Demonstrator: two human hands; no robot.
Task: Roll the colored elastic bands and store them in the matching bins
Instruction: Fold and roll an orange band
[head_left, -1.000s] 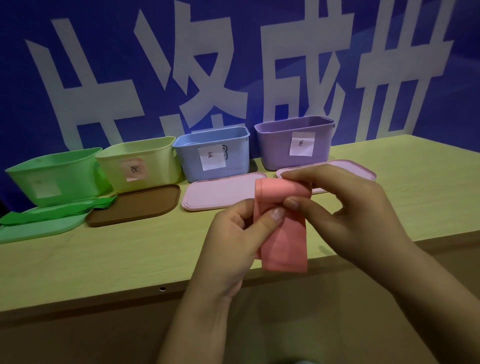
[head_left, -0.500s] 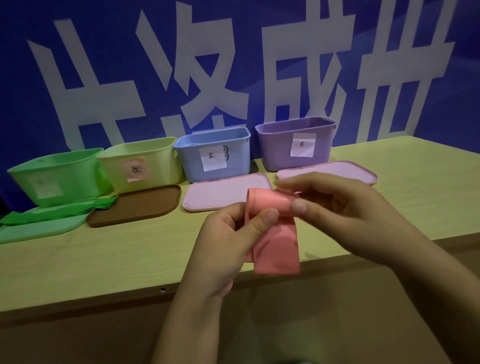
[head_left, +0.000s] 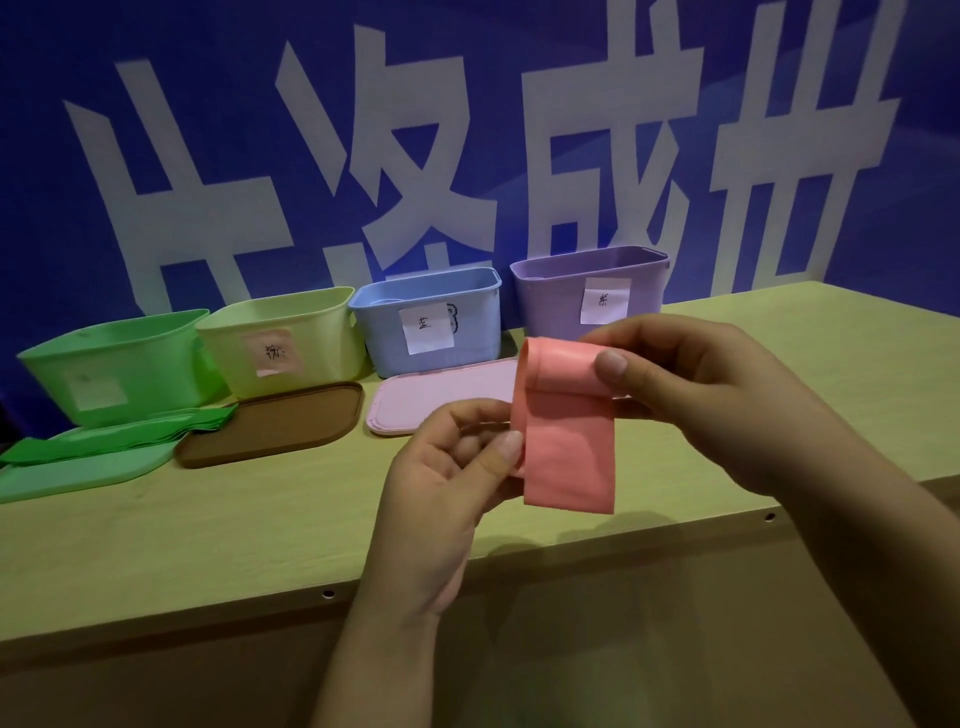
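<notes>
Both hands pinch a pink band (head_left: 569, 457), its top rolled, at frame centre: left hand (head_left: 452, 467) low, right hand (head_left: 706, 400) high. Behind stand green (head_left: 119, 374), yellow (head_left: 280, 343), blue (head_left: 431, 322) and purple (head_left: 587, 291) bins; contents unseen.

Smooth, matt pink band (head_left: 566, 457), rubbery-looking, thin and limp. Four bins (head_left: 426, 322) look like plastic with a soft satin sheen, paper labels (head_left: 427, 328) stuck on front. Flat lids (head_left: 270, 421) matt. Pale wood-grain tabletop (head_left: 208, 530), smooth, lightly glossy.
</notes>
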